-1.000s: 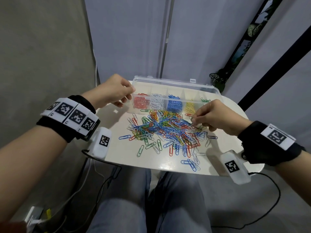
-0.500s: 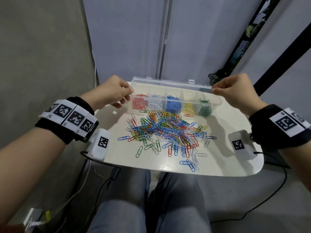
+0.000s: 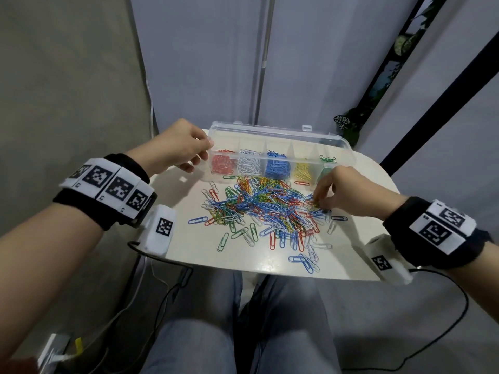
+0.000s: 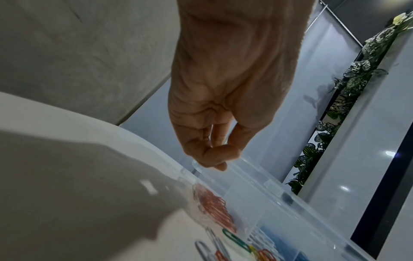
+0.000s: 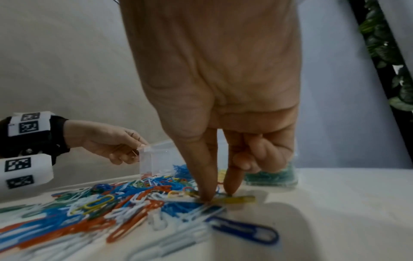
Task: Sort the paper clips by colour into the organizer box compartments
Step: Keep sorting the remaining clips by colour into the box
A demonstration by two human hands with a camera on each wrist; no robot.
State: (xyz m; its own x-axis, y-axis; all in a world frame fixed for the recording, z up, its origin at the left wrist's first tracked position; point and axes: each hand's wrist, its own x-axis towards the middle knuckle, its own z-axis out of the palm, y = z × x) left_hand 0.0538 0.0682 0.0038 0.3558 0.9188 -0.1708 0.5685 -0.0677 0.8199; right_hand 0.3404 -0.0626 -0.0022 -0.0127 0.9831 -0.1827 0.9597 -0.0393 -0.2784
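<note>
Holding the organizer box (image 3: pixel 280 147) at its left end with left hand (image 3: pixel 178 147) pinched; right hand (image 5: pixel 214 106) pressing two fingertips (image 5: pixel 206 197) on a yellow clip (image 5: pixel 234 199) at the pile's (image 3: pixel 259 209) right edge, mid-table.

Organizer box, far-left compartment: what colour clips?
Red clips fill the organizer box's far-left compartment; the head view shows it best.

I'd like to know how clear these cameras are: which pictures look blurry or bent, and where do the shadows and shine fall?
Head view: wide-angle bending at the edges, sharp paper clip pile, soft glare on the near table. Left wrist view: the left hand is sharp, its shadow falls over the table, and the nearest clips smear. Right wrist view: the clips nearest the camera are blurred, and a shadow falls beside the right hand.
</note>
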